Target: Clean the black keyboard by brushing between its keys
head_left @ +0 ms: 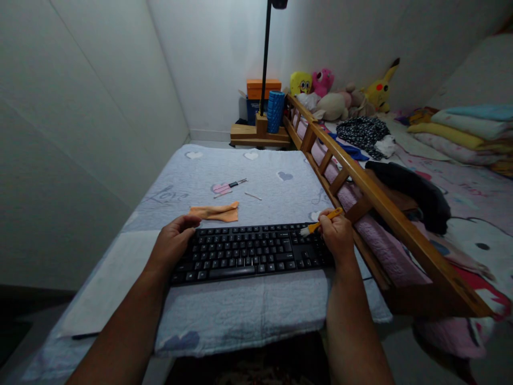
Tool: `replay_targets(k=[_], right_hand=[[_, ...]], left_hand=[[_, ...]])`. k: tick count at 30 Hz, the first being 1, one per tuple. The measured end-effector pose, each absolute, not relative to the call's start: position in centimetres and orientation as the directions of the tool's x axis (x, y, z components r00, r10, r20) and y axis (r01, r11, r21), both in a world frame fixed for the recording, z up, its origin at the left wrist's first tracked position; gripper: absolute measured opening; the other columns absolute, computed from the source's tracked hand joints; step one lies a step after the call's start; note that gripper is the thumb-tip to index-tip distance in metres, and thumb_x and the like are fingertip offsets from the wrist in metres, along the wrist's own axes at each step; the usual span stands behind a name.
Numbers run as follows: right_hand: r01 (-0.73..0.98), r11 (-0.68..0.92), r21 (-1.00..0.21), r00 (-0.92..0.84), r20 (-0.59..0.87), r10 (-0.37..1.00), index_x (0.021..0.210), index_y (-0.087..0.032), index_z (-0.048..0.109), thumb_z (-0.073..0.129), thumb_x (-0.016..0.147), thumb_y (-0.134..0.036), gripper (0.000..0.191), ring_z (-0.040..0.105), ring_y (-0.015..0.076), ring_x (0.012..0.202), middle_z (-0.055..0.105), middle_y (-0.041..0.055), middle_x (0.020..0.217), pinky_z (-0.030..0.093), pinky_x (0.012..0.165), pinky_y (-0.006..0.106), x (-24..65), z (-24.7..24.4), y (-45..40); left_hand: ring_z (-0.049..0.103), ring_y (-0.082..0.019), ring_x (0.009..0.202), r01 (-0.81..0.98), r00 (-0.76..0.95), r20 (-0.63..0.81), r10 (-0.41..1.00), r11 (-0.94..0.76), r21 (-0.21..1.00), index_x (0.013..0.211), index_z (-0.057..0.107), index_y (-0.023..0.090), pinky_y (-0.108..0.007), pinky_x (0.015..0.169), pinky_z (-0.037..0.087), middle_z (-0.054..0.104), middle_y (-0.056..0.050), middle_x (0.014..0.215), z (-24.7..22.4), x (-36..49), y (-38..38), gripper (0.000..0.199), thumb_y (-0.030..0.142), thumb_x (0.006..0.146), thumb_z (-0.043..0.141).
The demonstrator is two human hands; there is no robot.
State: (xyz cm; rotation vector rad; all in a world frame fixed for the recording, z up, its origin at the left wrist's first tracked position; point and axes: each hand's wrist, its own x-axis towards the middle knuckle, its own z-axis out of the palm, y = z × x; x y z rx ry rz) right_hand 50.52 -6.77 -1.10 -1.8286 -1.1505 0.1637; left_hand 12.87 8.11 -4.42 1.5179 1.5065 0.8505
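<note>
A black keyboard (240, 251) lies on the cloth-covered table. My left hand (175, 240) grips its upper left corner, thumb on top. At the keyboard's right end, my right hand (334, 230) pinches a small brush with a yellow handle (333, 214). The pale bristles point left and touch or hover just over the keys near the top right. Behind the keyboard lies a crumpled orange cloth (218, 212). Farther back are tweezers with a dark middle (233, 184) and a cotton swab (253, 196); another thin stick rests beside the tweezers.
A wooden bed rail (360, 192) runs along the table's right side, with plush toys, clothes and folded bedding beyond it. A white sheet (112, 278) covers the table's left front. A black pole (265, 59) stands behind the table near a blue roller (275, 111).
</note>
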Motion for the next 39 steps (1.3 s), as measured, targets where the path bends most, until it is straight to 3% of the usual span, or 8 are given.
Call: replay_targets(k=[4, 7, 11, 15, 19, 28, 35, 39], right_hand=[[0.64, -0.188, -0.745, 0.62, 0.356, 0.7, 0.072, -0.022, 0.062, 0.052, 0.085, -0.038, 0.023, 0.062, 0.0212, 0.061, 0.062, 0.0017, 0.059, 0.046, 0.062, 0.031, 52.1, -0.7, -7.9], [0.476, -0.166, -0.864, 0.664, 0.229, 0.712, 0.082, -0.021, 0.065, 0.055, 0.088, -0.045, 0.027, 0.06, 0.0188, 0.055, 0.064, 0.001, 0.061, 0.045, 0.055, 0.029, 52.3, -0.9, -8.5], [0.273, -0.102, -0.957, 0.596, 0.085, 0.799, 0.094, -0.018, 0.066, 0.06, 0.088, -0.055, 0.038, 0.059, 0.0155, 0.054, 0.068, 0.0023, 0.07, 0.044, 0.053, 0.026, 51.2, -1.1, -8.9], [0.362, -0.12, -0.924, 0.523, 0.095, 0.847, 0.089, -0.02, 0.064, 0.066, 0.084, -0.047, 0.028, 0.06, 0.0158, 0.058, 0.063, -0.001, 0.068, 0.045, 0.056, 0.026, 49.9, -0.8, -9.0], [0.482, -0.159, -0.862, 0.502, 0.122, 0.856, 0.089, -0.021, 0.064, 0.058, 0.088, -0.046, 0.025, 0.061, 0.0184, 0.062, 0.062, -0.0007, 0.069, 0.045, 0.06, 0.029, 49.5, -1.1, -9.1], [0.729, -0.297, -0.617, 0.601, 0.37, 0.709, 0.081, -0.022, 0.061, 0.047, 0.09, -0.046, 0.029, 0.065, 0.0261, 0.078, 0.07, 0.0078, 0.079, 0.047, 0.078, 0.037, 52.0, -1.4, -10.1], [0.517, -0.223, -0.827, 0.65, 0.209, 0.731, 0.089, -0.022, 0.062, 0.054, 0.092, -0.051, 0.03, 0.062, 0.0206, 0.062, 0.067, 0.0025, 0.072, 0.048, 0.062, 0.031, 51.2, -2.2, -10.5], [0.629, -0.266, -0.73, 0.647, 0.302, 0.701, 0.082, -0.023, 0.063, 0.052, 0.09, -0.048, 0.029, 0.065, 0.0243, 0.07, 0.068, 0.0051, 0.07, 0.049, 0.07, 0.034, 51.7, -2.3, -10.7]], left_hand=[[0.068, -0.025, 0.087, 0.453, 0.059, -0.087, 0.994, 0.051, 0.89, 0.095, 0.073, 0.021, -0.036, 0.083, 0.055, 0.076, -0.004, 0.095, -4.4, 12.9, 8.0, 0.034, 0.035, 0.065, 0.062], [0.067, -0.024, 0.083, 0.454, 0.048, -0.098, 0.994, 0.065, 0.889, 0.096, 0.072, 0.021, -0.035, 0.078, 0.055, 0.075, -0.003, 0.092, -4.4, 12.9, 8.0, 0.036, 0.036, 0.065, 0.063], [0.067, -0.024, 0.084, 0.416, 0.044, -0.12, 0.992, 0.092, 0.905, 0.099, 0.072, 0.021, -0.034, 0.078, 0.054, 0.075, -0.003, 0.094, -4.4, 12.9, 7.9, 0.038, 0.037, 0.065, 0.064], [0.068, -0.025, 0.092, 0.375, 0.058, -0.113, 0.992, 0.083, 0.923, 0.097, 0.073, 0.022, -0.034, 0.084, 0.054, 0.076, -0.004, 0.099, -4.5, 12.8, 8.0, 0.037, 0.037, 0.064, 0.066], [0.067, -0.027, 0.099, 0.363, 0.078, -0.102, 0.992, 0.067, 0.93, 0.097, 0.073, 0.022, -0.038, 0.092, 0.053, 0.077, -0.004, 0.105, -4.8, 12.7, 8.1, 0.036, 0.038, 0.064, 0.068], [0.067, -0.026, 0.094, 0.383, 0.105, -0.127, 0.986, 0.078, 0.92, 0.098, 0.074, 0.023, -0.035, 0.086, 0.053, 0.076, -0.004, 0.102, -4.7, 12.5, 8.1, 0.036, 0.038, 0.067, 0.066], [0.067, -0.028, 0.099, 0.384, 0.111, -0.103, 0.988, 0.053, 0.922, 0.097, 0.074, 0.023, -0.038, 0.09, 0.053, 0.077, -0.004, 0.106, -5.1, 12.5, 8.3, 0.036, 0.038, 0.066, 0.065], [0.067, -0.027, 0.098, 0.408, 0.122, -0.098, 0.988, 0.04, 0.912, 0.099, 0.075, 0.022, -0.037, 0.09, 0.053, 0.077, -0.005, 0.108, -4.7, 12.5, 8.2, 0.037, 0.038, 0.067, 0.064]])
